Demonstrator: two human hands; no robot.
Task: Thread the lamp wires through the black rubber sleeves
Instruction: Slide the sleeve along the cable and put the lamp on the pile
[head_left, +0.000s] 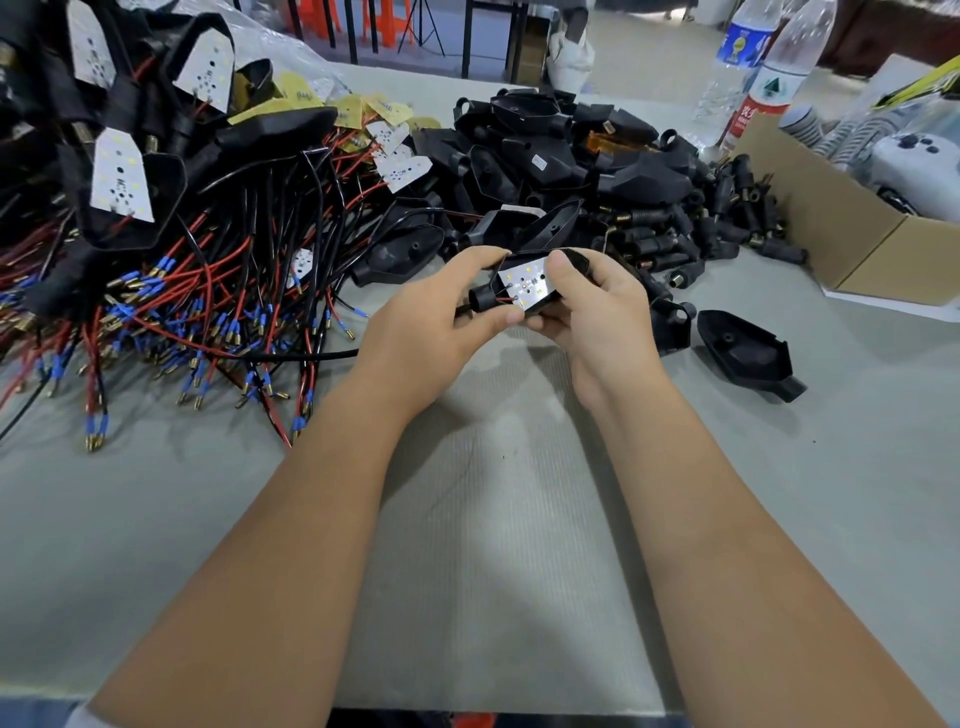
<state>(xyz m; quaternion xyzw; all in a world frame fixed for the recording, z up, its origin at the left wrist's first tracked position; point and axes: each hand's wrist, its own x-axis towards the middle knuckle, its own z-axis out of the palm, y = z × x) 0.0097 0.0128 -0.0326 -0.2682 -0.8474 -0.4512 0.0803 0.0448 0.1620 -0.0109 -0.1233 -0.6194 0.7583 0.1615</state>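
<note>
Above the middle of the grey table I hold one black lamp housing (571, 262) with a white LED board (527, 286) set in it. My left hand (447, 317) grips the housing's round neck end (480, 299), where short red and black wires run from the board. My right hand (597, 306) holds the wide end, thumb lying on the board. A black wire (311, 356) trails left from under my left hand. Black rubber sleeves with brass ends (670, 241) lie heaped behind my hands.
A big pile of wired lamps with red and black leads (171, 291) fills the left. Empty black housings (545, 150) are stacked at the back; one (743, 351) lies alone on the right. A cardboard box (841, 228) and water bottles (769, 78) stand at the right rear.
</note>
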